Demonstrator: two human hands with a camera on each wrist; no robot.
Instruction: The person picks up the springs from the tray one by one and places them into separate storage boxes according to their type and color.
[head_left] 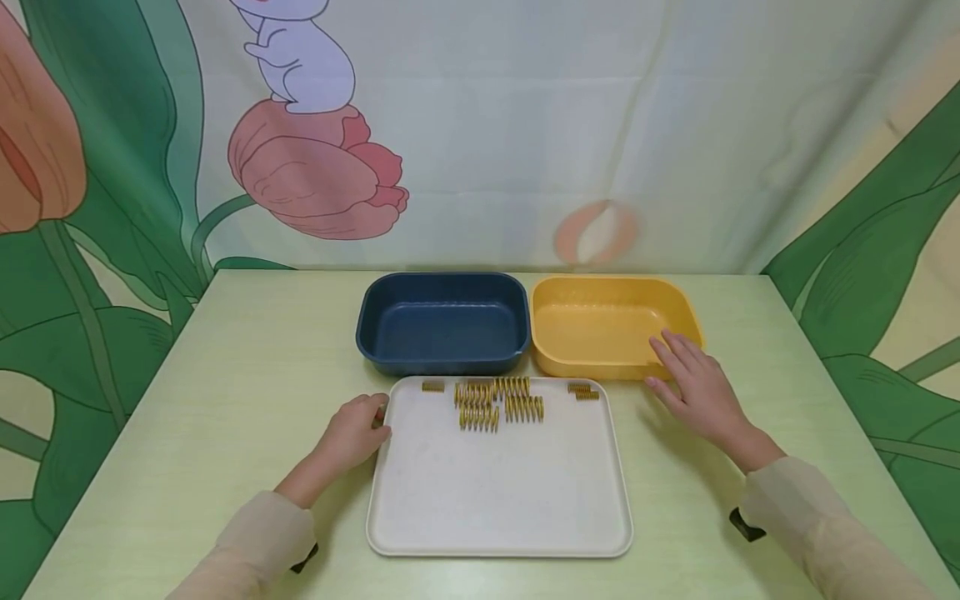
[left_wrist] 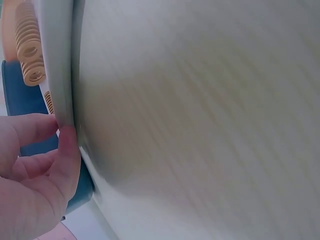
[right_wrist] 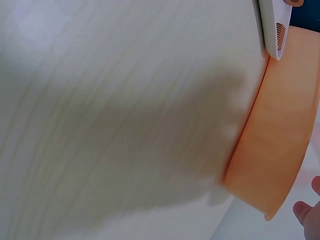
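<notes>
A white tray (head_left: 495,492) lies in the middle of the table, with several golden springs (head_left: 491,402) bunched along its far edge. My left hand (head_left: 375,419) grips the tray's left rim near the far corner. In the left wrist view its fingers (left_wrist: 62,150) pinch that rim (left_wrist: 57,75), with springs (left_wrist: 29,50) just beyond. My right hand (head_left: 678,367) is flat with straight fingers, and its fingertips reach the near right corner of the yellow bin (head_left: 600,325). The right wrist view shows that bin's wall (right_wrist: 272,150) and a fingertip (right_wrist: 304,212).
A dark blue bin (head_left: 442,321) stands left of the yellow one, both just behind the tray. The pale green table (head_left: 225,375) is backed by a printed curtain (head_left: 525,125). The tray's corner (right_wrist: 272,30) nearly touches the yellow bin.
</notes>
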